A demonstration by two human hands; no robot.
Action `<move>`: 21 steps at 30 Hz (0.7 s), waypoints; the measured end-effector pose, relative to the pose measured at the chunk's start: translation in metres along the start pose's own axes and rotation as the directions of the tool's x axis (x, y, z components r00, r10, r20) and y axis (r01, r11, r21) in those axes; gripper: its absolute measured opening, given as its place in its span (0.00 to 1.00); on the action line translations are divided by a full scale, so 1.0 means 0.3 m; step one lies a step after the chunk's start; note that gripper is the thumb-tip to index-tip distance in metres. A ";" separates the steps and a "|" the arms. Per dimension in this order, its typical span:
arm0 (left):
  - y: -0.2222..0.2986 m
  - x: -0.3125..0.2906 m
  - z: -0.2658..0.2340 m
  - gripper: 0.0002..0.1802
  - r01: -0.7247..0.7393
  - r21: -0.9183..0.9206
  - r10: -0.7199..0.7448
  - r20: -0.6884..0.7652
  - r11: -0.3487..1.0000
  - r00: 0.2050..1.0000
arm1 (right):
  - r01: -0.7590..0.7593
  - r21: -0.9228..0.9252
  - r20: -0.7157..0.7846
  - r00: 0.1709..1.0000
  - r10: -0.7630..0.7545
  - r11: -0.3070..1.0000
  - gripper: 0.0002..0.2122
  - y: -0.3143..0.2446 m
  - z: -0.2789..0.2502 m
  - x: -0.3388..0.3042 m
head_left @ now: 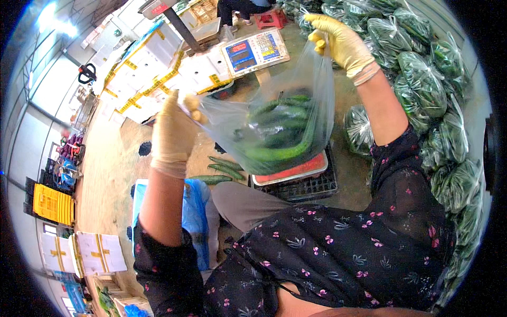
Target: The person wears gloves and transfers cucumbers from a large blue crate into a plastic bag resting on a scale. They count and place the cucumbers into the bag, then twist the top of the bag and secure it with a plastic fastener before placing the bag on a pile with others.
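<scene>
A clear plastic bag (pixel 224 124) full of green cucumbers (pixel 280 127) is stretched between my two gloved hands. My left hand (pixel 177 129), slightly blurred, is closed on the bag's left edge. Higher up on the right, my right hand (pixel 340 45) pinches the other edge, its index finger pointing outward. The bag's bottom is over the scale's red platform (pixel 298 170); whether it touches cannot be made out. Beyond the bag stands the scale's display panel (pixel 256 52), with lit red digits. Several loose cucumbers (pixel 227 168) lie on the floor left of the scale.
Filled bags of green vegetables (pixel 420 79) are piled along the right side. White foam boxes (pixel 150 68) with yellow tape stand at the far left. A blue plastic-covered bundle (pixel 195 211) is beside my left arm. Someone sits near a red stool (pixel 268 19) at the back.
</scene>
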State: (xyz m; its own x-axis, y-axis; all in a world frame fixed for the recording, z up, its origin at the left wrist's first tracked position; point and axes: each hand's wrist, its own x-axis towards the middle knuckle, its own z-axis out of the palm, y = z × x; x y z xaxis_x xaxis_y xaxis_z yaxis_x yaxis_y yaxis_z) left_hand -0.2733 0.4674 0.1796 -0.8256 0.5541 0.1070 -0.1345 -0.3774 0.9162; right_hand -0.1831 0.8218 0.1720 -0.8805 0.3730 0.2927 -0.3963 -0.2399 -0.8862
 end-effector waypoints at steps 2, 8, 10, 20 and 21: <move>-0.049 -0.006 -0.073 0.14 0.085 -0.079 -0.094 -0.117 0.993 0.989 | -0.132 0.047 0.056 0.990 0.129 0.990 0.13 0.055 -0.003 0.039; 0.071 0.048 -0.008 0.13 0.056 -0.144 -0.090 -0.245 0.988 0.965 | -0.193 0.145 0.198 0.967 0.163 0.970 0.15 -0.007 -0.054 0.187; 0.035 0.009 -0.043 0.15 -0.054 -0.015 0.052 -0.085 0.998 0.995 | 0.114 -0.015 0.041 0.993 -0.113 0.993 0.12 -0.025 0.055 0.034; -0.053 -0.065 0.002 0.13 -0.147 0.182 0.162 -0.074 0.972 0.984 | 0.129 -0.216 0.188 0.978 -0.089 0.968 0.14 0.007 0.083 -0.106; -0.047 -0.071 -0.002 0.13 -0.148 0.182 0.163 -0.072 0.972 0.984 | 0.158 -0.319 0.148 0.982 -0.115 0.935 0.14 0.019 0.093 -0.103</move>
State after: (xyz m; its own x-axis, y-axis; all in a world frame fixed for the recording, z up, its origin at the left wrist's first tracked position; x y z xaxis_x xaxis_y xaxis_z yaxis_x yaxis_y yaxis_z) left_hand -0.2542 0.4603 0.1642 -0.8735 0.4306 0.2270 0.0910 -0.3137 0.9451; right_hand -0.1654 0.7839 0.1679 -0.8576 0.2613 0.4430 -0.4265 0.1203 -0.8965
